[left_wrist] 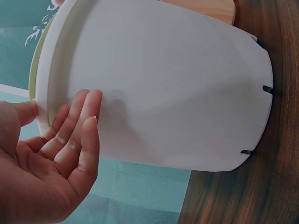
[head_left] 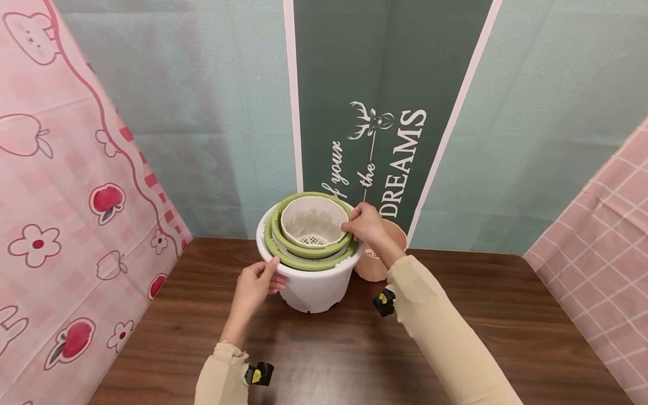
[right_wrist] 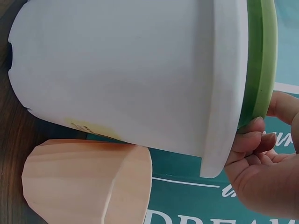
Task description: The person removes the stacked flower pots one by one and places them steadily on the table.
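My beige sleeves [head_left: 445, 337] lay nearest, pointing toward the white pot [head_left: 316, 291] on the wooden table [head_left: 314, 354]. My left hand [head_left: 255, 284] held the white pot's left rim, thumb on top, fingers beneath. At its right, my right hand [head_left: 368, 223] gripped a green pot [right_wrist: 262, 56] nested inside. A cream pot [head_left: 314, 216] sat innermost; a peach pot [head_left: 372, 271] stood just right of the white pot.

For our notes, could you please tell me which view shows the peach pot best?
The right wrist view: the peach pot looks largest there, side and rim clear, though cropped below. The head view shows it smaller, partly behind the right arm and white pot; the left wrist view, just a sliver at the top.
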Motion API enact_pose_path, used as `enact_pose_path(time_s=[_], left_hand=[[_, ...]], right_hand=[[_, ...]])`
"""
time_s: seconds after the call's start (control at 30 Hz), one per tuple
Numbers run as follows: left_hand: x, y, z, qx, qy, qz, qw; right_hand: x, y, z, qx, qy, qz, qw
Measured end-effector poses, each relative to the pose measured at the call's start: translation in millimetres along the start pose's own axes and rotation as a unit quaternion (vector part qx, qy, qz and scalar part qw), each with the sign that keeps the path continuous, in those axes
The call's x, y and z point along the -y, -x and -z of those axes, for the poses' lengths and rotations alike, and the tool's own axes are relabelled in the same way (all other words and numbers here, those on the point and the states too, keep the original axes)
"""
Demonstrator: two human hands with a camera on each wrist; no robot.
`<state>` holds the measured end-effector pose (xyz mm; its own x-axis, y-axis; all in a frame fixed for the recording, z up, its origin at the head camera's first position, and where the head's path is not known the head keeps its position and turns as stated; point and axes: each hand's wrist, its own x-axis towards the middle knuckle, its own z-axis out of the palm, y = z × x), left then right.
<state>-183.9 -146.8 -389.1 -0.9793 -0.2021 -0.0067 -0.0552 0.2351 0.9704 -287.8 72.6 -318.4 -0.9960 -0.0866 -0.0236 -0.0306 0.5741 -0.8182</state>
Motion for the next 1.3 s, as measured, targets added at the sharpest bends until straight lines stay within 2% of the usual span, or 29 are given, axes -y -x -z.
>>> enact_pose_path(time_s=[0.57,0.97,1.3], left_hand=[[-0.3,1.2,-0.1,0.001,0.005,0.002,1.0],[-1.3,1.3,-0.3,0.005,0.01,0.003,0.9999],[0.2,1.0,0.6,0.006,0.006,0.005,1.0]], right_hand=[[-6.0,-0.9,-1.7,0.001,-0.009,0.02,0.9998],[-9.3,-0.4,-2.0,0.003,-0.053,0.026,0.9983],[-7.2,1.0,1.4,0.014,-0.039,0.027,0.9988]])
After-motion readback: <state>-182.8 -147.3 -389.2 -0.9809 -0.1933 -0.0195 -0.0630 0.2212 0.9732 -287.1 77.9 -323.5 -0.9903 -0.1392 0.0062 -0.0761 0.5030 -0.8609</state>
